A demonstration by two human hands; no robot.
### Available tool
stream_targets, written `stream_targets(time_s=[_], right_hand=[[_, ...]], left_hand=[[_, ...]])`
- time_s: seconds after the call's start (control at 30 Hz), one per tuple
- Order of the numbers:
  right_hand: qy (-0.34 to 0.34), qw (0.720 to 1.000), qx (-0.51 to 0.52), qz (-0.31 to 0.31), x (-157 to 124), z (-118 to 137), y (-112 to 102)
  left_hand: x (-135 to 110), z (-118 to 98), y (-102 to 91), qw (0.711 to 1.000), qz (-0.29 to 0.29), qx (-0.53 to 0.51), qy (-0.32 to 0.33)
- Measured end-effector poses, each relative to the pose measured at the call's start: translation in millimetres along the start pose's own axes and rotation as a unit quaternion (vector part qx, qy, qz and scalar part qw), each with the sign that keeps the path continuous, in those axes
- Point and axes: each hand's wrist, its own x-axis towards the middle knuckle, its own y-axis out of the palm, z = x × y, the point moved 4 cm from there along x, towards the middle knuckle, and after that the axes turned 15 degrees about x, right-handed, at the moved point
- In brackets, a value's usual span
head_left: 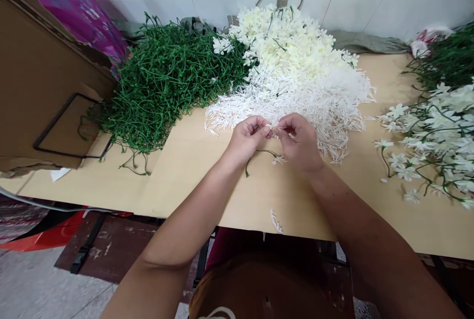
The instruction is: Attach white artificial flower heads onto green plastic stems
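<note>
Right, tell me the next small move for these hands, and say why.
Probably settle the small white piece before reaching for the green stem. The left hand and right hand meet with their fingers pinched around that piece, so neither looks free, while the stem lies loose on the cardboard just below them in the picture.

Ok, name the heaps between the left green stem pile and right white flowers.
Head view: creamy flower heap, with thin white sprig heap in front.
</note>
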Motion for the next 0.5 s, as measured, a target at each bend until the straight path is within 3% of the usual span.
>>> stream_targets(time_s=[0.2,0.5], right_hand=[[0.104,0.982,0.158,-0.025,-1.1,-9.1,2.6],[0.132,0.973,0.17,-0.087,2.2,-10.8,-4.1]], left_hand=[[2.5,0.5,-3.9,1.0,0.005,-0.018,0.0],[-1.0,0.3,2.0,1.0,0.014,0.003,-0.006]])
